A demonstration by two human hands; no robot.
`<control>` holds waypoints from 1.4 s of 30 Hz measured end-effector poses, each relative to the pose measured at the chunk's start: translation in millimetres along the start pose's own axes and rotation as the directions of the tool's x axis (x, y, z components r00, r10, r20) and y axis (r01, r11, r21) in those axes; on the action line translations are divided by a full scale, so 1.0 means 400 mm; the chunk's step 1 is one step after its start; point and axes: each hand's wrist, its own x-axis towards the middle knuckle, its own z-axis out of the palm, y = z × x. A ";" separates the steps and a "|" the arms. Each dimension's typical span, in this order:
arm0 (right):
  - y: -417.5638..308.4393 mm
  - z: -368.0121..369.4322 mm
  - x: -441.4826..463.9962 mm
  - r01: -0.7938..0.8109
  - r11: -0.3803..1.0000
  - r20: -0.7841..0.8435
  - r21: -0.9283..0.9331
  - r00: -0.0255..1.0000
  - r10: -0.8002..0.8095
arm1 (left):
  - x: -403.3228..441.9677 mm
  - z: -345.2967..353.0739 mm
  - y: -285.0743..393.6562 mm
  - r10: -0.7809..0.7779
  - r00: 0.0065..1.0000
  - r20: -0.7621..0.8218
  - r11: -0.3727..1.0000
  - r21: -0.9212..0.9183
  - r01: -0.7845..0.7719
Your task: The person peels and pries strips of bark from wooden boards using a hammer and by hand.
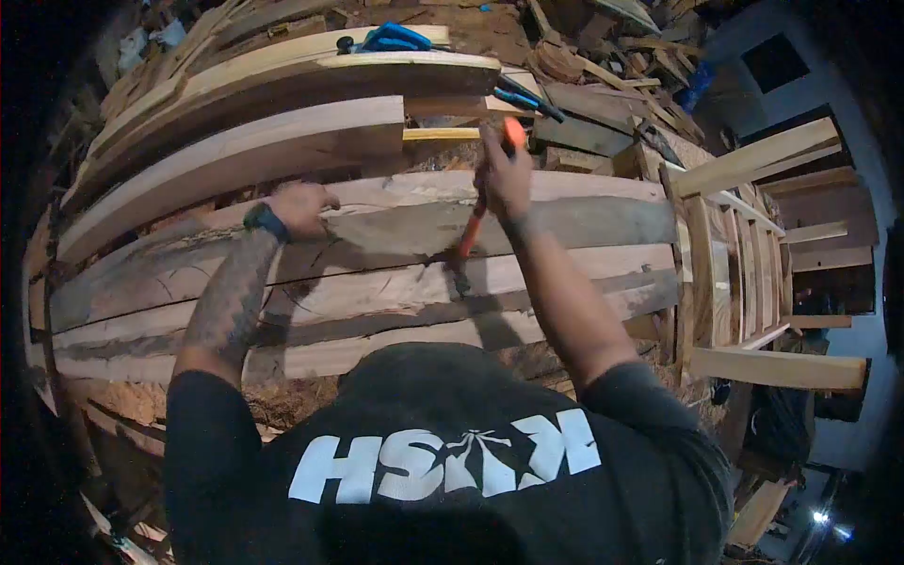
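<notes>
My right hand (506,177) is wrapped round a long tool with an orange handle (473,232). One orange end sticks up above the fist, and the other slants down toward the boards. Its dark lower tip blends with the shadow, so I cannot tell its kind. Beneath it lie several long rough-edged wooden boards (395,290), side by side with dark seams between them. My left hand (301,209), with a dark band at the wrist, rests on the far boards, fingers stretched toward the right and holding nothing.
Thick planks (282,132) lie beyond the boards, with a blue-handled tool (395,38) on top and a blue-and-black tool (527,98) nearby. At right stands a slatted wooden frame (744,268) with protruding legs. Scrap wood (584,56) is piled at the back.
</notes>
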 end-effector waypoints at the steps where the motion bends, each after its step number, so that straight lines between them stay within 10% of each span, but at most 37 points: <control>1: -0.021 -0.050 -0.084 0.051 0.988 0.023 0.146 0.998 -0.054 | -0.014 0.038 0.024 0.076 0.994 -0.074 0.982 0.179 -0.062; 3: -0.025 -0.147 -0.206 -0.146 0.776 0.211 0.613 0.977 0.018 | 0.000 0.116 0.133 -0.027 0.999 -0.044 0.972 0.232 0.037; 6: -0.022 -0.197 -0.208 -0.128 0.694 0.116 0.708 0.991 0.065 | 0.032 0.267 0.283 0.017 0.919 -0.394 0.985 0.166 0.052; 7: -0.025 -0.197 -0.195 -0.148 0.751 0.131 0.644 0.988 0.082 | 0.049 0.292 0.320 0.087 0.850 -0.520 0.977 0.212 0.030; 10: -0.050 -0.128 -0.124 -0.172 0.893 0.192 0.416 0.976 0.098 | 0.117 0.214 0.385 -0.210 0.943 -0.258 0.965 -0.207 0.158; 16: -0.047 -0.072 0.023 -0.585 0.787 0.390 0.196 0.783 0.485 | 0.183 0.043 0.381 -0.102 0.989 -0.106 0.994 -0.057 0.096; 27: 0.148 -0.258 0.108 -0.680 0.733 0.173 0.020 0.724 0.667 | 0.248 -0.025 0.365 -0.111 0.994 0.012 0.990 -0.083 0.112; 34: 0.227 -0.095 0.291 -0.339 0.937 0.183 -0.078 0.919 0.348 | 0.224 -0.066 0.419 -0.121 0.992 -0.034 0.993 0.003 0.121; 36: -0.004 -0.132 0.119 -0.285 0.956 0.280 -0.071 0.914 0.294 | 0.213 -0.050 0.427 -0.190 0.982 -0.016 0.981 0.019 0.191; 38: -0.029 -0.233 -0.021 0.096 0.985 0.172 -0.147 0.983 -0.070 | 0.174 -0.044 0.434 -0.212 0.976 -0.039 0.976 -0.063 0.209; 42: -0.054 -0.400 -0.289 0.163 0.978 0.303 0.131 0.933 -0.196 | 0.159 0.034 0.393 -0.204 0.961 -0.185 0.979 -0.058 0.197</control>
